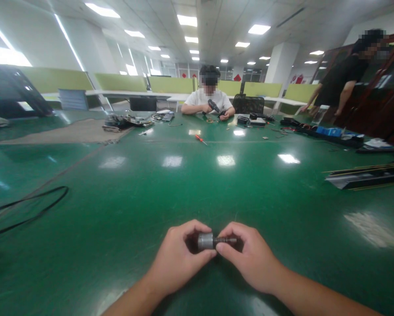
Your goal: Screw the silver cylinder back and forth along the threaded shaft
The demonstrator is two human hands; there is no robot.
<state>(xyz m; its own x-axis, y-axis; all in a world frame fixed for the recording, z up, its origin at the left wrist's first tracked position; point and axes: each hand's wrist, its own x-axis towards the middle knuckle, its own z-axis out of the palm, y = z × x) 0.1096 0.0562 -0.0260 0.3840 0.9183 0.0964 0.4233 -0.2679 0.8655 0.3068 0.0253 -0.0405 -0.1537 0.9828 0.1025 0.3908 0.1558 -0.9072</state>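
A small silver motor [206,241] with a worm-like shaft [225,240] lies sideways between my two hands, close above or on the green tabletop. My left hand [182,253] curls its thumb and fingers round the cylindrical body. From the other side, my right hand [249,255] closes thumb and forefinger at the end where the shaft comes out. The shaft points right, into the hollow of that hand. Whether the motor rests on the table cannot be made out.
The glossy green table [144,193] stretches ahead. An orange screwdriver [200,139] lies farther off. Across from me a seated person [207,98] holds a power drill [213,105]. A black cable [41,215] loops at left; a metal channel [364,175] lies right.
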